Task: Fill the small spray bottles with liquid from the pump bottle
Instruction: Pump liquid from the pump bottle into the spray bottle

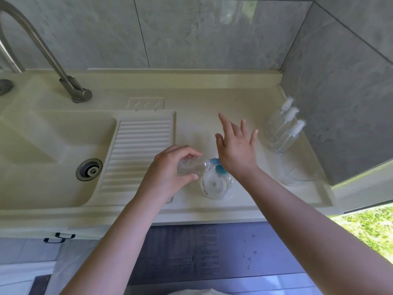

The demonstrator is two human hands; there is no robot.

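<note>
With the small spray bottle [192, 166] gripped sideways by the left hand [170, 173], mouth kept at the blue nozzle of the pump bottle [217, 184] at six o'clock on the tabletop [191, 103], the pump should be pressed squarely by the flat, released right hand [236, 150].

A home washing corner, likely a laundry or utility nook. Left of the fingers [223, 121], a cream moulded sink [42, 167] with a drain [89, 172] adjoins a ribbed washboard [136, 154]; a steel tap [42, 52] arches above it. Grey marbled wall tiles [191, 33] rise beyond the fingers behind the desk [202, 99], and sunlit grass [365, 228] shows far to their right.
</note>
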